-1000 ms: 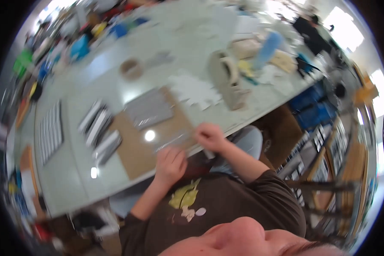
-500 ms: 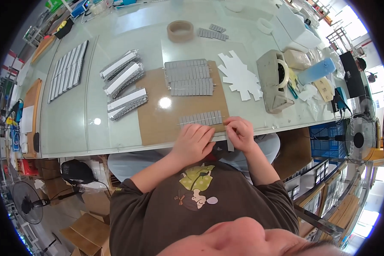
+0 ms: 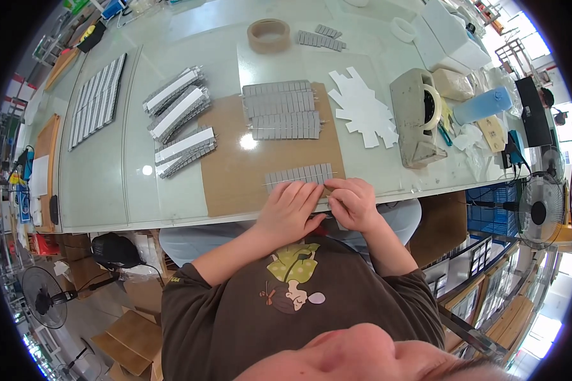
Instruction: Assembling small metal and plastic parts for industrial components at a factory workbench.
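Both hands at the counter's [image 3: 108, 197] near edge: left hand [image 3: 290, 206] lies flat, fingers spread on the grey strip of small parts [image 3: 299, 174] on the brown board [image 3: 235, 171]; right hand [image 3: 353, 202] curls, fingertips pinching the strip's right end.

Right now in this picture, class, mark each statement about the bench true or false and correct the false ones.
1. Both hands, left hand and right hand, are at the near grey strip. True.
2. The tape roll lies on the brown sheet. False: it sits on the table beyond the sheet.
3. Three grey strips lie stacked at the sheet's far end. True.
4. The white cut-outs are left of the sheet. False: they are to its right.
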The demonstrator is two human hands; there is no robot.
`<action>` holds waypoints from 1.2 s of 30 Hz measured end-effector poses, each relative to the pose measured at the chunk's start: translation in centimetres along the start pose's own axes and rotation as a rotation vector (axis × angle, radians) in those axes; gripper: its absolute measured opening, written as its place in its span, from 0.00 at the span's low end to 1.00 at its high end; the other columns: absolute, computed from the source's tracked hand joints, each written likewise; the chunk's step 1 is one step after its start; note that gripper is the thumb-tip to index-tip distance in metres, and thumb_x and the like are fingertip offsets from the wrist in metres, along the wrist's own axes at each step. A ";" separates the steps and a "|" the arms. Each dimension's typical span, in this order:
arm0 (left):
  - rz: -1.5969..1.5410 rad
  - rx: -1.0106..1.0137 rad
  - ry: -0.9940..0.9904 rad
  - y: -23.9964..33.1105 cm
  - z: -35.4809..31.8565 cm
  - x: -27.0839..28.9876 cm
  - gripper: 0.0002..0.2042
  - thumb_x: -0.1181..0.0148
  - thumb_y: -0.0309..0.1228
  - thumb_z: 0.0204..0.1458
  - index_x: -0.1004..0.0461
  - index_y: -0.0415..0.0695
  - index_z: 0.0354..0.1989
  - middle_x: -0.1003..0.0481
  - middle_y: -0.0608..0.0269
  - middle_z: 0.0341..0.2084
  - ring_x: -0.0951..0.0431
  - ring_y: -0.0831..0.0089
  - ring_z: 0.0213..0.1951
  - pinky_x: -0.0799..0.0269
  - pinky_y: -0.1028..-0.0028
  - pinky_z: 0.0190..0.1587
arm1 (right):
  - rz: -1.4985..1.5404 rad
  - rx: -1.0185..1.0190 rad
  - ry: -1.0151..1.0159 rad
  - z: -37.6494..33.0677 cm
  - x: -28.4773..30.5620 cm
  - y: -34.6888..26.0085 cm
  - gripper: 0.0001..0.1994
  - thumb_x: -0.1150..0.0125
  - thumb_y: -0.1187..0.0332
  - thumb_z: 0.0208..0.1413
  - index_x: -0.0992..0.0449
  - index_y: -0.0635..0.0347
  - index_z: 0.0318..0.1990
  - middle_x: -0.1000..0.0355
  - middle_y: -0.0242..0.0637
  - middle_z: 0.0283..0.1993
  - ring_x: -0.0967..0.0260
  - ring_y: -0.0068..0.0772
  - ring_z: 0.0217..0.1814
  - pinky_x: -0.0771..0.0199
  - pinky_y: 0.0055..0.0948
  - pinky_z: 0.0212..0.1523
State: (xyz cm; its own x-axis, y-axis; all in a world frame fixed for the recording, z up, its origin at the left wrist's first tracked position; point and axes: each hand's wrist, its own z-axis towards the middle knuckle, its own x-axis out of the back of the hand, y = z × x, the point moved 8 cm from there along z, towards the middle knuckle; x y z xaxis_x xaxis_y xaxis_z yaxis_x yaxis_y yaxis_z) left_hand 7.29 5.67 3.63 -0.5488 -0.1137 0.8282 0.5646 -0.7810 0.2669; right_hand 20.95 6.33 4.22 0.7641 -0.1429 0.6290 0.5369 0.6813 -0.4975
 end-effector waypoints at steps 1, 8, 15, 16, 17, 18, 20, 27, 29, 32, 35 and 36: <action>0.005 0.000 0.003 0.0 0.1 0.1 0.27 0.35 0.45 0.49 0.26 0.37 0.52 0.28 0.60 0.50 0.32 0.65 0.54 0.36 0.62 0.57 | -0.011 0.002 -0.001 0.0 0.0 0.0 0.05 0.37 0.77 0.43 0.28 0.59 0.28 0.21 0.43 0.40 0.27 0.41 0.27 0.29 0.34 0.28; 0.003 0.002 -0.014 -0.1 0.1 0.0 0.27 0.35 0.44 0.49 0.26 0.37 0.52 0.28 0.60 0.49 0.31 0.65 0.54 0.36 0.62 0.57 | -0.031 -0.029 -0.018 -0.3 -0.1 0.3 0.06 0.35 0.76 0.43 0.27 0.59 0.30 0.21 0.40 0.41 0.25 0.41 0.30 0.26 0.36 0.31; 0.011 0.006 -0.014 -0.1 0.0 -0.1 0.26 0.36 0.44 0.50 0.26 0.38 0.52 0.28 0.60 0.49 0.31 0.65 0.53 0.36 0.62 0.57 | -0.022 -0.022 -0.016 -0.2 0.0 0.2 0.06 0.36 0.76 0.44 0.27 0.59 0.30 0.21 0.40 0.41 0.25 0.41 0.29 0.26 0.36 0.30; 0.013 0.006 -0.012 -0.1 0.0 0.0 0.26 0.36 0.44 0.50 0.26 0.37 0.52 0.28 0.60 0.49 0.31 0.65 0.53 0.36 0.62 0.57 | -0.004 -0.034 0.004 -0.3 0.1 0.4 0.06 0.36 0.76 0.44 0.27 0.59 0.30 0.21 0.41 0.40 0.26 0.42 0.29 0.26 0.36 0.30; 0.015 0.005 -0.009 0.0 0.0 0.0 0.26 0.36 0.44 0.50 0.26 0.37 0.52 0.28 0.61 0.49 0.31 0.65 0.53 0.36 0.62 0.57 | 0.014 -0.047 0.024 -0.5 0.2 0.6 0.06 0.36 0.77 0.44 0.27 0.59 0.30 0.21 0.41 0.40 0.26 0.42 0.29 0.26 0.36 0.30; 0.016 0.005 -0.009 0.0 0.0 0.0 0.26 0.36 0.44 0.50 0.26 0.37 0.52 0.28 0.61 0.49 0.31 0.65 0.53 0.36 0.62 0.57 | 0.014 -0.047 0.024 -0.5 0.2 0.6 0.06 0.36 0.77 0.44 0.27 0.59 0.30 0.21 0.41 0.40 0.26 0.42 0.29 0.26 0.36 0.30; 0.009 0.006 -0.007 0.0 0.0 0.0 0.27 0.36 0.45 0.50 0.26 0.38 0.53 0.28 0.61 0.50 0.32 0.65 0.54 0.36 0.62 0.57 | -0.001 -0.051 0.047 -0.7 0.4 0.6 0.07 0.36 0.78 0.43 0.28 0.60 0.30 0.22 0.42 0.39 0.27 0.42 0.28 0.27 0.35 0.29; 0.049 0.030 -0.028 -0.1 -0.3 -0.5 0.28 0.36 0.49 0.49 0.27 0.48 0.56 0.31 0.63 0.54 0.34 0.66 0.56 0.40 0.60 0.60 | -0.001 -0.056 0.064 -0.7 0.3 0.7 0.07 0.36 0.78 0.43 0.28 0.60 0.30 0.22 0.42 0.37 0.27 0.42 0.26 0.27 0.35 0.27; 0.056 0.038 -0.037 -0.1 -0.2 -0.6 0.28 0.35 0.50 0.49 0.27 0.49 0.57 0.32 0.63 0.55 0.35 0.65 0.57 0.40 0.59 0.61 | -0.018 -0.056 0.060 -0.7 0.2 0.8 0.07 0.37 0.79 0.42 0.28 0.60 0.30 0.22 0.42 0.36 0.27 0.42 0.26 0.27 0.35 0.27; 0.061 0.038 -0.034 -0.1 -0.3 -0.7 0.29 0.35 0.50 0.48 0.27 0.49 0.57 0.32 0.63 0.55 0.35 0.65 0.57 0.40 0.58 0.61 | -0.023 -0.061 0.072 -0.8 0.1 0.9 0.07 0.37 0.79 0.42 0.28 0.60 0.30 0.22 0.42 0.36 0.27 0.41 0.26 0.27 0.34 0.27; 0.062 0.036 -0.035 -0.1 -0.2 -0.7 0.29 0.35 0.50 0.48 0.27 0.49 0.57 0.32 0.63 0.54 0.35 0.64 0.56 0.40 0.58 0.61 | -0.028 -0.061 0.078 -0.9 0.1 1.0 0.07 0.37 0.79 0.42 0.28 0.60 0.30 0.22 0.41 0.36 0.27 0.41 0.26 0.27 0.34 0.27; 0.062 0.036 -0.035 -0.1 -0.2 -0.7 0.29 0.35 0.50 0.48 0.27 0.49 0.57 0.32 0.63 0.54 0.35 0.64 0.56 0.40 0.58 0.61 | -0.028 -0.061 0.078 -1.0 0.2 1.0 0.07 0.37 0.79 0.42 0.28 0.60 0.30 0.22 0.41 0.36 0.27 0.41 0.26 0.27 0.34 0.27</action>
State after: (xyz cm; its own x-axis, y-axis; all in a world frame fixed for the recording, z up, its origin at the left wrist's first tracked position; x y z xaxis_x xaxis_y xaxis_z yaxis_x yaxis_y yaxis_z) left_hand 7.48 5.73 2.91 -0.4903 -0.1391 0.8604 0.6189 -0.7506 0.2314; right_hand 21.96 6.30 3.25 0.7729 -0.2182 0.5958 0.5772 0.6317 -0.5175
